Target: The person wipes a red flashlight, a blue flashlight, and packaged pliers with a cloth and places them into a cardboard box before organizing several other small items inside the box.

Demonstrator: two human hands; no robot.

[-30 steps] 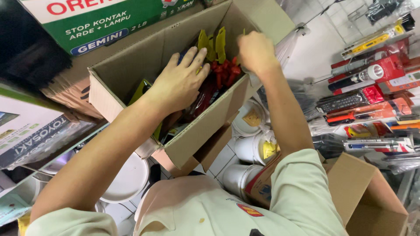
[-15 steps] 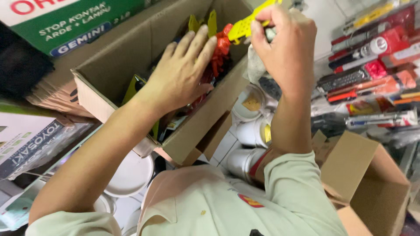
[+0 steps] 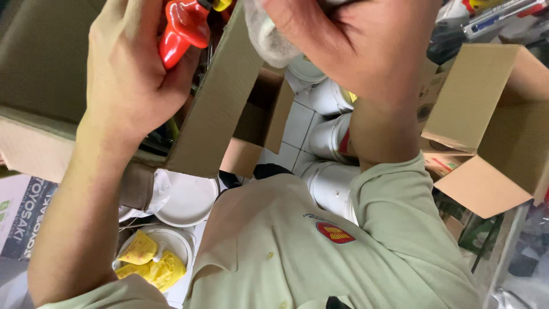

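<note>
My left hand [image 3: 123,68] is raised at the upper left, over the open cardboard box [image 3: 214,117], and closes around a red-handled tool [image 3: 183,26] with a bit of yellow at its top. My right hand [image 3: 354,46] is a fist at the top centre, just right of the box's wall. It grips a pale grey cloth-like bundle [image 3: 267,40] that hangs from its fingers. What else it holds is cut off by the frame's top edge. Both hands are close to the camera and hide most of the box's inside.
A second open cardboard box [image 3: 503,126] stands at the right. White buckets [image 3: 329,137] and white lids [image 3: 189,197] sit on the tiled floor below. One bucket holds yellow packets [image 3: 151,263]. A printed carton [image 3: 26,212] lies at the left edge.
Both hands have risen toward the camera. My left hand has gone from resting flat on the box's contents to gripping a red-handled tool. The view has tipped downward.
</note>
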